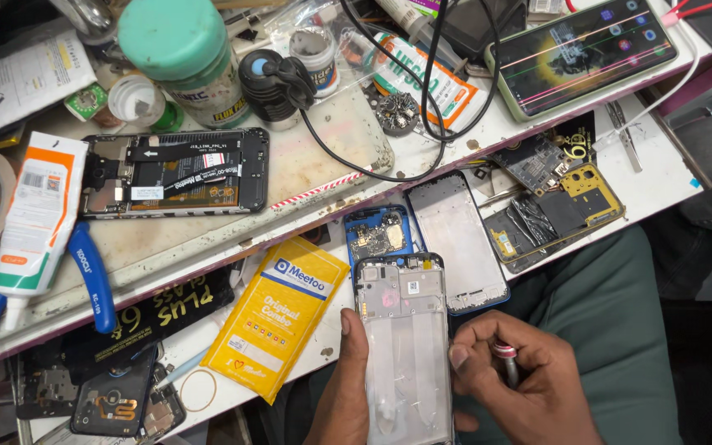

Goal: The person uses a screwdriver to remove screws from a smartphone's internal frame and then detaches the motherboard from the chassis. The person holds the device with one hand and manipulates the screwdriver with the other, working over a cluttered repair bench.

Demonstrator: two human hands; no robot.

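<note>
Fingers: left hand (348,387) grips the grey phone frame (404,338) by its left edge; right hand (529,387) is curled shut around a small screwdriver (506,361).
Frame place: upright above the lap, just below the counter (661,177) edge.
Hidden: screwdriver tip; frame's bottom cut off.
Packaging: yellow pouch (278,317) with blue label, left of frame; white-orange tube (35,218), far left.

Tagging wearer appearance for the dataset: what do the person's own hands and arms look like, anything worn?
Both are bare: left hand and right hand show no gloves, rings or watch. No sleeves reach the visible wrists. Nails are short and plain. Forearms run out of view at the bottom edge.
</note>
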